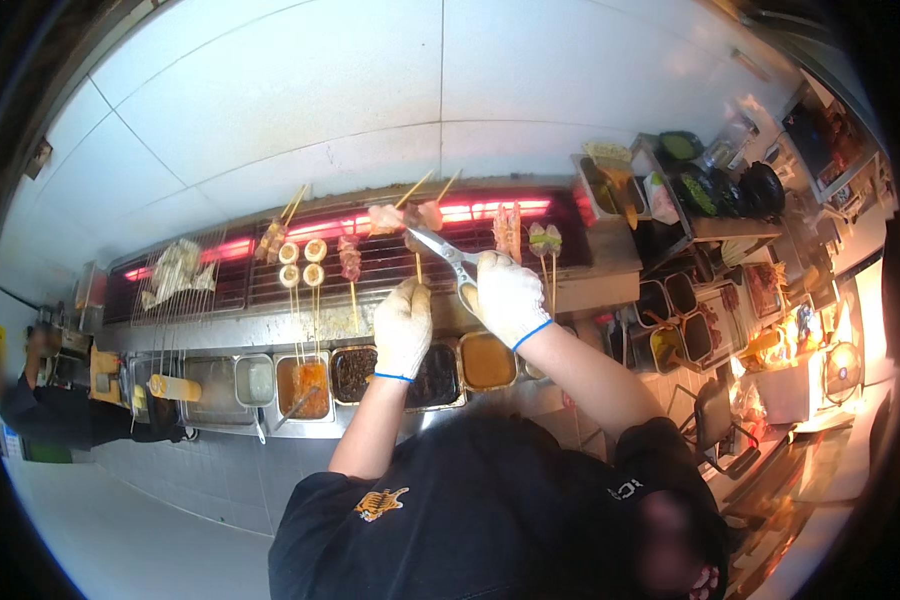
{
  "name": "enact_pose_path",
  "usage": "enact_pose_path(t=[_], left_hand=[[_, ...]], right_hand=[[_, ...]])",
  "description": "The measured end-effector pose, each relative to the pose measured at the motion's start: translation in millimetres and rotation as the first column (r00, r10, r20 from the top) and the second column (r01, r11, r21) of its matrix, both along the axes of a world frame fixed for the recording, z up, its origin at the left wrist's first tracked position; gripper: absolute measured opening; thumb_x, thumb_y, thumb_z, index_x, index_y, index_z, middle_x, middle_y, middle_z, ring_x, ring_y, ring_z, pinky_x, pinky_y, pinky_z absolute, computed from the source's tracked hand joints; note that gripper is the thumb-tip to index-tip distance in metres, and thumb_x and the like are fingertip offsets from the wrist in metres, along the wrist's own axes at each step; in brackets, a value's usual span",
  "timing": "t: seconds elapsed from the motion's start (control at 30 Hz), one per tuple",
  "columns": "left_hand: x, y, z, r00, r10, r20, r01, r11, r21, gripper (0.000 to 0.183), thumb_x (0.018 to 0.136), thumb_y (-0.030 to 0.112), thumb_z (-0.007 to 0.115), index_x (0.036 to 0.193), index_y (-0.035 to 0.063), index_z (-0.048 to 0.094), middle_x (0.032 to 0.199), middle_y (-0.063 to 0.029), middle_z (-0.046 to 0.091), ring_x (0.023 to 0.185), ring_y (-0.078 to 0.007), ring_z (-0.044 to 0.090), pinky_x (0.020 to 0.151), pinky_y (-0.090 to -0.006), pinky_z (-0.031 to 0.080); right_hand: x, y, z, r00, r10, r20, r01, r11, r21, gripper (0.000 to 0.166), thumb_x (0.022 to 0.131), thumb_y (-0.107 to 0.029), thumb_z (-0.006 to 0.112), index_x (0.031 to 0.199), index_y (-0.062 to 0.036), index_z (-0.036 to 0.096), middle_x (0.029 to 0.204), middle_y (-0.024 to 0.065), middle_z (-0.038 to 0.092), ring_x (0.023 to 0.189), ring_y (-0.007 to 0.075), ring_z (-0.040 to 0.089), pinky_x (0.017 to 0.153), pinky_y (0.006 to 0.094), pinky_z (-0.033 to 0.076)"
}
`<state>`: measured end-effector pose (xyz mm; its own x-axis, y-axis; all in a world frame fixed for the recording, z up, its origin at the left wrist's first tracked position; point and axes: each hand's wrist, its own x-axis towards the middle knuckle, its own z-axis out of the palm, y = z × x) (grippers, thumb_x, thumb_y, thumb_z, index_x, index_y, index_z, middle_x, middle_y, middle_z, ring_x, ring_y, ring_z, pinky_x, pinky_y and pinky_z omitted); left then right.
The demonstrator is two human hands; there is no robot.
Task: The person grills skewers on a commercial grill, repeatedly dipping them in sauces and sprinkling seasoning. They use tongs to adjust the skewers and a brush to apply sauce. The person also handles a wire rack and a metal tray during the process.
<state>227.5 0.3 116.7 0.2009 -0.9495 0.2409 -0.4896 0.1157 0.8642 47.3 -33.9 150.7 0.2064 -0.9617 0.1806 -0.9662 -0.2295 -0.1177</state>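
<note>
My left hand [403,326], in a white knit glove with a blue cuff, grips the lower end of a bamboo skewer [419,266] over the front of the grill. Dark meat [418,232] sits on that skewer's upper part. In my gloved right hand [506,292] is a pair of metal kitchen scissors [450,253]. Their blades point up and left, right at this meat; whether they touch it is hard to tell. Pale meat chunks [385,219] on another skewer lie just left of the blade tips. Beneath runs the long grill [457,270], with glowing red heating elements [495,210].
Left along the grill lie skewers of round pieces [301,264], a meat skewer [349,257] and a wire grill basket [176,274]. Shrimp-like skewers [507,227] are on the right. In front stand sauce pans [487,361] and a squeeze bottle [174,388]. Another person [52,409] is far left.
</note>
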Motion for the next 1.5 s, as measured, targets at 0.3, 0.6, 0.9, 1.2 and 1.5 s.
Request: enact_pose_path(t=[0.3,0.6,0.9,1.2,1.5], left_hand=[[20,9,-63,0.836,0.133,-0.532,0.09,0.924,0.373,0.024,0.102,0.019,0.06,0.088,0.0032,0.072,0.073,-0.0017,0.063,0.068,-0.0122,0.054,0.063,-0.0314,0.043],[33,14,-57,0.859,-0.016,-0.511,0.214,0.919,0.331,0.022,0.104,0.017,0.058,0.096,0.0011,0.072,0.076,0.0006,0.061,0.072,-0.0103,0.054,0.066,-0.0266,0.042],[36,17,-50,0.991,-0.1,-0.089,0.111,0.985,0.129,0.026,0.103,0.017,0.056,0.106,-0.0003,0.075,0.08,-0.0131,0.071,0.076,-0.0263,0.068,0.07,-0.0372,0.052],[29,18,-23,0.988,-0.019,0.151,0.016,1.0,0.023,0.031,0.101,0.021,0.056,0.109,-0.0018,0.075,0.092,-0.0233,0.075,0.088,-0.038,0.075,0.08,-0.042,0.057],[35,18,-20,0.994,-0.101,-0.052,0.108,0.98,0.168,0.029,0.101,0.02,0.055,0.101,-0.002,0.075,0.08,-0.0201,0.07,0.075,-0.0361,0.069,0.072,-0.0418,0.054]], right_hand=[[-1,-3,-10,0.989,-0.017,0.146,-0.056,0.875,0.481,0.054,0.097,-0.05,0.067,0.109,0.0027,0.065,0.098,0.0257,0.076,0.092,0.0437,0.076,0.082,0.0512,0.061],[6,4,-21,0.998,-0.006,0.056,-0.004,0.985,0.172,0.062,0.087,-0.057,0.074,0.107,0.0003,0.062,0.097,0.0201,0.072,0.086,0.0352,0.077,0.075,0.0477,0.062],[-6,-1,-16,0.996,0.084,-0.024,-0.084,0.996,0.033,0.054,0.084,-0.049,0.079,0.105,-0.0031,0.061,0.093,0.0137,0.069,0.078,0.0288,0.074,0.065,0.0446,0.059],[-10,-11,-8,0.997,0.07,-0.045,-0.066,0.994,0.083,0.043,0.09,-0.042,0.076,0.107,-0.0035,0.066,0.091,0.0154,0.073,0.077,0.0304,0.076,0.067,0.0442,0.061],[-7,-10,6,0.983,-0.11,0.144,0.053,0.935,0.35,0.052,0.091,-0.049,0.073,0.11,-0.0011,0.065,0.097,0.0219,0.074,0.085,0.0369,0.077,0.074,0.0497,0.062]])
